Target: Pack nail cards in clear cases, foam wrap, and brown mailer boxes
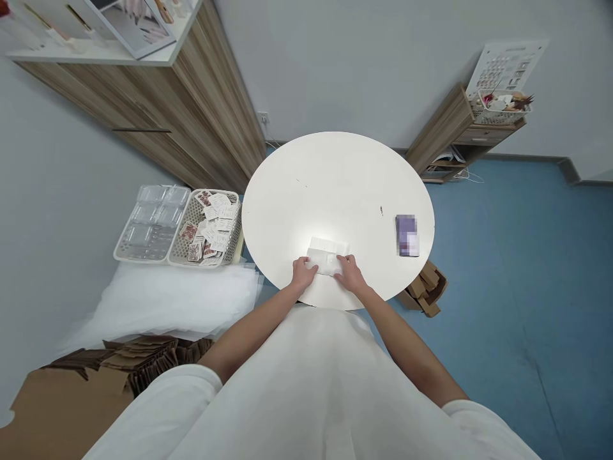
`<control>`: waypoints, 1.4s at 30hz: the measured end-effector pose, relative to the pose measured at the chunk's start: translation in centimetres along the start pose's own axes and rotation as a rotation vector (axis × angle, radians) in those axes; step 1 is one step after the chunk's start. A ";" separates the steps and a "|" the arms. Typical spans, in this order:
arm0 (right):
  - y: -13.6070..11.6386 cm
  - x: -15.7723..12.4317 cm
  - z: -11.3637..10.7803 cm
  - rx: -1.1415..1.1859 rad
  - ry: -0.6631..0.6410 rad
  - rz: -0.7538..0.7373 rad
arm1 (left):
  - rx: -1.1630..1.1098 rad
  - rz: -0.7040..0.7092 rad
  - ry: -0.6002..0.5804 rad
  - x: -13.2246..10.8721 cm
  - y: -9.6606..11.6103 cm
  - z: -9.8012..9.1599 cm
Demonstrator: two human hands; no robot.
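Near the front edge of the round white table (335, 172), a white, partly see-through foam-like sheet (329, 245) lies folded over on itself. My left hand (303, 273) grips its left end, thumb on top and fingers at the side. At the right end, my right hand (351, 275) holds it in the same way. The folded part looks thicker, with a shiny patch, but what is inside I cannot make out. A flat strip of the sheet extends beyond the fold, away from me.
A blurred purple item (407, 235) lies on the table's right. At left stand a basket of printed cards (218, 227) and one of clear plastic cases (153, 217), with white sheets (177, 291) and flat cardboard (71, 409) nearer me. An open cardboard box (426, 287) sits below right.
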State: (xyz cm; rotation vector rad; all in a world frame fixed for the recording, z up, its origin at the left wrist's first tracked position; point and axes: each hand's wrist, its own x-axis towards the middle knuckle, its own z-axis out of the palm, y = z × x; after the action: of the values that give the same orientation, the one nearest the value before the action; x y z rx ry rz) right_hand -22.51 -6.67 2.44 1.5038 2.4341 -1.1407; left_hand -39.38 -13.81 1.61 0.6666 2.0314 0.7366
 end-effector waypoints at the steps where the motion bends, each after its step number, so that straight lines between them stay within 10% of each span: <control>1: 0.0 0.0 0.0 0.004 0.003 -0.002 | -0.040 -0.015 0.024 0.1 0.0 0.1; 5: 0.1 -0.1 0.1 0.013 0.015 -0.004 | -0.160 -0.075 0.091 0.8 0.2 0.3; 12: 0.4 -0.1 0.0 0.047 0.012 -0.008 | -0.161 0.001 -0.313 1.3 0.9 -0.9; 35: -1.5 1.9 1.7 0.395 0.116 0.045 | 0.102 0.245 -0.181 -1.5 1.5 0.5; 42: -1.9 1.5 2.7 0.314 0.168 0.020 | 0.441 0.589 -0.072 -0.8 0.8 -0.4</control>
State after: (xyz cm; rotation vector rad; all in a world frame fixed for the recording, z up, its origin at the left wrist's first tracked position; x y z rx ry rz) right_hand -25.62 -7.72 0.91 1.7700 2.4224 -1.5090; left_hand -39.21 -13.91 2.81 1.5651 1.9522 0.5700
